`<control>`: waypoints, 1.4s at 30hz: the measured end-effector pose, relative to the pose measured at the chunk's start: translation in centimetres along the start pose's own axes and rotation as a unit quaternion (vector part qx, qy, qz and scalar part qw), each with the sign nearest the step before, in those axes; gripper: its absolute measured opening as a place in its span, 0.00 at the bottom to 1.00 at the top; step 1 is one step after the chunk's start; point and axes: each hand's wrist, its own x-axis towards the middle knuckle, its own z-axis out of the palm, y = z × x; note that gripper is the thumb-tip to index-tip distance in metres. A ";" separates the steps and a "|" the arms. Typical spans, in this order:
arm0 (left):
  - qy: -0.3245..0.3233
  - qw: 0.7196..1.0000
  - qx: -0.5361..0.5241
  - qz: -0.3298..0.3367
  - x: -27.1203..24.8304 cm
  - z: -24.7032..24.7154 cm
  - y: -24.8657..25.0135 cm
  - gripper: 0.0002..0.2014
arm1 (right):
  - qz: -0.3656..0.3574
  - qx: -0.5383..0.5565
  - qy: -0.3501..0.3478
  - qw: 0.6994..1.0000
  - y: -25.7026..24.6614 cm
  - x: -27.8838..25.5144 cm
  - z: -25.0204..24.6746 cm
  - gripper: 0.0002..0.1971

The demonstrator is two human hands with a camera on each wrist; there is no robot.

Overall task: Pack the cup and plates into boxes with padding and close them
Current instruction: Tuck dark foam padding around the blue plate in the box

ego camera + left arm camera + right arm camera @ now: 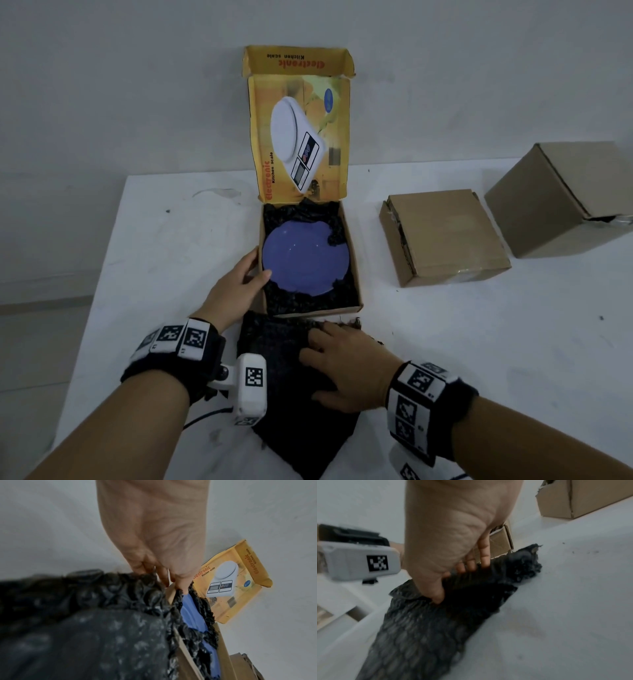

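The blue plate (303, 257) lies in the open box (356, 294) on black bubble wrap. The left hand (236, 284) holds the box's left wall, thumb touching the plate's rim. The right hand (346, 366) pinches a loose black bubble wrap sheet (274, 342) on the tabletop (479, 342).

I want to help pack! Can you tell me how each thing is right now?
Yellow box: lid up, open.
Blue plate: lying inside on black padding.
Loose black padding sheet: on the table, outside.
Flat brown box: closed.
Tall brown box: closed.
Left hand: holding the yellow box's side.
Right hand: gripping the loose sheet.
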 end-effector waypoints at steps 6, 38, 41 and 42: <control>0.000 1.000 -0.020 -0.003 -0.2 0.1 -0.2 0.26 | 0.093 0.175 0.037 0.979 1.1 -0.2 -2.9 0.15; 0.174 0.972 0.155 0.021 0.7 1.9 0.4 0.21 | 0.204 -0.055 -0.049 0.976 8.7 9.7 -2.9 0.51; 0.175 0.971 0.163 0.023 0.7 1.9 0.2 0.21 | 0.159 -0.040 -0.058 0.985 8.9 10.3 -2.9 0.47; 0.175 0.970 0.164 0.025 0.7 1.8 0.3 0.21 | 0.150 -0.038 -0.065 0.986 9.0 10.5 -2.8 0.47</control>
